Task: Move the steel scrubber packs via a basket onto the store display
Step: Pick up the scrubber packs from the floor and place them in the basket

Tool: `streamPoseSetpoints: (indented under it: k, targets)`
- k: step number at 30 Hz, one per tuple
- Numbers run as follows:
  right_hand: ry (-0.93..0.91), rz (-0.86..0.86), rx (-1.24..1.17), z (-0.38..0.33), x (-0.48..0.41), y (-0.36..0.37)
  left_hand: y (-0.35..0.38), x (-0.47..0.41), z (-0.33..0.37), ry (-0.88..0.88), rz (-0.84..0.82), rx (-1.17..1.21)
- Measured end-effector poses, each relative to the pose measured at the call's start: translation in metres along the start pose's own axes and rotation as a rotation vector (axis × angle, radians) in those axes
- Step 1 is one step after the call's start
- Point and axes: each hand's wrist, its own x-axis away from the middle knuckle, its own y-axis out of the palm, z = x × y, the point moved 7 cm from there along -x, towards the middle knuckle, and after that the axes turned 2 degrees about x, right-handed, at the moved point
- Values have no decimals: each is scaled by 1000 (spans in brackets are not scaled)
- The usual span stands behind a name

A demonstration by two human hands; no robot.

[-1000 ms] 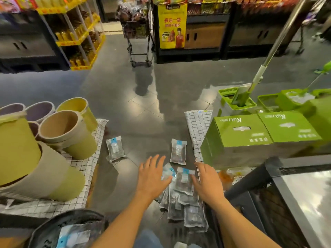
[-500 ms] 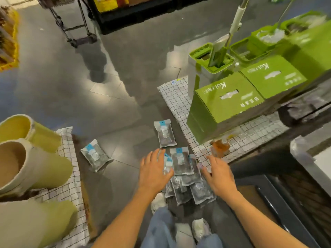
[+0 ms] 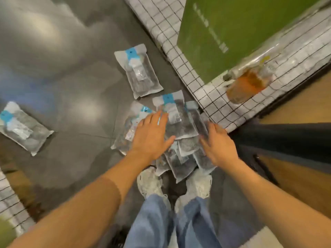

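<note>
"While we lean over the grey floor [image 3: 71, 72], where are the steel scrubber packs?"

"Most lie in a loose, overlapping pile [image 3: 182, 127] just ahead of our pale shoes [image 3: 150, 181]. One loose pack [image 3: 141, 74] lies just beside the pile at its 12 o'clock. A second stray pack [image 3: 22, 127] sits well apart at 9 o'clock."

"And our hands?"

"Our left hand [image 3: 152, 137] lies flat on the pile's 9 o'clock side with its fingers straight and spread. Its grip is released, and it is only pressing down. Our right hand [image 3: 221, 146] meets the pile's 3 o'clock edge, fingers stretched against the packs. The tips are blurred, yet nothing looks clenched."

"What lies around us?"

"A white grid-lined mat [image 3: 172, 36] runs from 12 to 3 o'clock, its corner just beside the pile. On it stands a green box [image 3: 250, 24], and close against the box at 2 o'clock is an amber-filled bottle [image 3: 245, 86], too blurred to read."
</note>
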Motion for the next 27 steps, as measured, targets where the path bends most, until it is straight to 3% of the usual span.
streamPoseSetpoints:
  k: [7,13,20,23,27]
  targets:
    - [45,17,-29,67,-86,113,126,-113,-42,-4,-13,144]
    - [100,-65,-105,105,-120,167,194,-173,-68,-438,-70,504]
    - [250,-95,-171,120,-133,182,215,-181,-83,-723,-82,827]
    - [291,-169,-257,120,-134,187,216,-179,-88,-787,10,1043]
    - [369,-290,-411,119,-125,191,211,-165,-85,-764,77,1101]
